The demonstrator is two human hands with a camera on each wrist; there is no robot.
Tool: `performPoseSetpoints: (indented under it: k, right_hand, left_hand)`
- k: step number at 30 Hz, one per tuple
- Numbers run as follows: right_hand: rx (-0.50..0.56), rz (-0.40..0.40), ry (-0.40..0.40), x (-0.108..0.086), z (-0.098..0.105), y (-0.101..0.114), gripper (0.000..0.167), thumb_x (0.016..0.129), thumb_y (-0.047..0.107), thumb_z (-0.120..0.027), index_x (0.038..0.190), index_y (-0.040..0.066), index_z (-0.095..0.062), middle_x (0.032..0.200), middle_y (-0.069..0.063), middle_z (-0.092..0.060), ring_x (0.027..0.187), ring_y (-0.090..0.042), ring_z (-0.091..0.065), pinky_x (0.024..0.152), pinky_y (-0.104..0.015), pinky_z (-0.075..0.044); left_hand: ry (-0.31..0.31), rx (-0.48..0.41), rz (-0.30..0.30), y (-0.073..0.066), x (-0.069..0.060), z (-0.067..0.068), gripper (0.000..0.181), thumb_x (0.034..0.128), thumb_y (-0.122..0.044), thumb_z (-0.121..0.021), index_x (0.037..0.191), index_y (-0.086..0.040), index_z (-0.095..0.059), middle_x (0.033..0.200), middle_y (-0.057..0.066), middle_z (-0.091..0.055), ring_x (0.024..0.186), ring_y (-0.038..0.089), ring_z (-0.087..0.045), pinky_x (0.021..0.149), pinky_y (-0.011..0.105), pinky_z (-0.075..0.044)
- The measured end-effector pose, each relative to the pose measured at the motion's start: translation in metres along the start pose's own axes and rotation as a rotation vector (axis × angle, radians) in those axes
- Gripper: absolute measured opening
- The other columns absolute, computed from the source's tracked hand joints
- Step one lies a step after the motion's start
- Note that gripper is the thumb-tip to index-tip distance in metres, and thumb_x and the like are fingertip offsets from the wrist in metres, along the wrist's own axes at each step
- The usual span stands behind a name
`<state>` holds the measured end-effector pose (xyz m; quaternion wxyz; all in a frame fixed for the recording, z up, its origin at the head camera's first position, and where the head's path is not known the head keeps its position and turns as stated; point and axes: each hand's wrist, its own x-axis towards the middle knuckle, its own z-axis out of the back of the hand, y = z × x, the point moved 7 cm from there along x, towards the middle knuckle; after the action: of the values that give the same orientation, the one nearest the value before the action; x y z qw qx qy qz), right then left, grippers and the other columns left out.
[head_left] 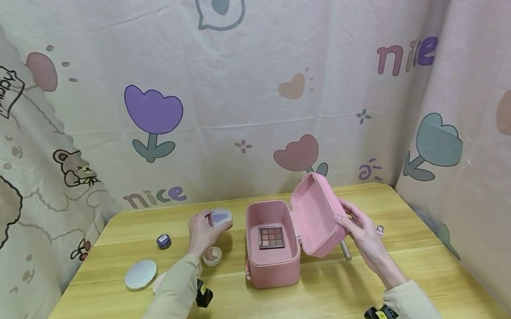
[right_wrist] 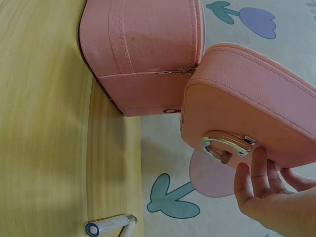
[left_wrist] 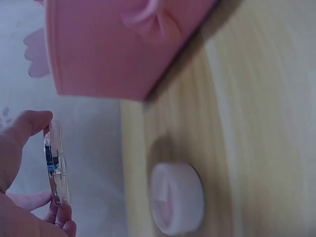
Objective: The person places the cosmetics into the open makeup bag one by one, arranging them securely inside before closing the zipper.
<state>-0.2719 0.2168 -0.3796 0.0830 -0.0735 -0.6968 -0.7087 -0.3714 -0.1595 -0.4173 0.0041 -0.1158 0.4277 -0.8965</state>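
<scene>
My left hand (head_left: 201,234) pinches a thin round compact (head_left: 220,217) by its edges, thumb on one side and fingers on the other. Edge-on in the left wrist view, its case looks clear. A pink makeup case (head_left: 275,274) stands to the right, with an eyeshadow palette (head_left: 271,237) lying inside. With my right hand (head_left: 362,229) I grip the edge of the raised case lid (head_left: 317,216). From the right wrist, fingers (right_wrist: 259,170) show against the lid's outer face beside its handle (right_wrist: 227,143). Below the left hand sits a small white round pot (head_left: 212,256).
On the left lie a purple jar (head_left: 163,241) and a silver disc (head_left: 141,274); my left sleeve partly covers a pale round item (head_left: 159,282). A silver tube (head_left: 345,250) lies beneath the lid, and a small shiny item (head_left: 380,230) sits right of it. A printed curtain (head_left: 236,77) hangs behind.
</scene>
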Motion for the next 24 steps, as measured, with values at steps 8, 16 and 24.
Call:
performPoseSetpoints:
  k: [8,16,24]
  right_hand:
    - [-0.001,0.005,0.000,0.000,0.000,0.000,0.054,0.102,0.010,-0.053,0.152,-0.002,-0.035,0.128,0.004,-0.052,0.110,-0.003,-0.059,0.092,-0.016,-0.052]
    - [-0.006,-0.003,-0.003,0.000,-0.001,0.001,0.055,0.102,0.011,-0.054,0.152,-0.001,-0.036,0.129,0.005,-0.052,0.110,-0.003,-0.059,0.093,-0.015,-0.052]
    - [-0.007,-0.016,-0.009,0.000,0.000,0.000,0.055,0.102,0.012,-0.054,0.152,0.000,-0.036,0.125,0.012,-0.056,0.111,-0.001,-0.059,0.095,-0.015,-0.051]
  left_hand:
    - [0.040,-0.032,-0.056,-0.034,-0.006,-0.006,0.079,0.0746,-0.029,-0.087,0.136,0.008,-0.055,0.134,0.029,-0.058,0.123,0.041,-0.051,0.109,0.054,-0.043]
    - [0.087,-0.021,-0.167,-0.063,-0.009,-0.018,0.074,0.0739,-0.025,-0.088,0.131,0.010,-0.058,0.131,0.030,-0.060,0.124,0.043,-0.053,0.109,0.054,-0.045]
    - [0.200,-0.007,-0.197,-0.080,-0.014,-0.037,0.078,0.0737,-0.027,-0.089,0.135,0.008,-0.056,0.132,0.029,-0.058,0.122,0.040,-0.053,0.106,0.054,-0.047]
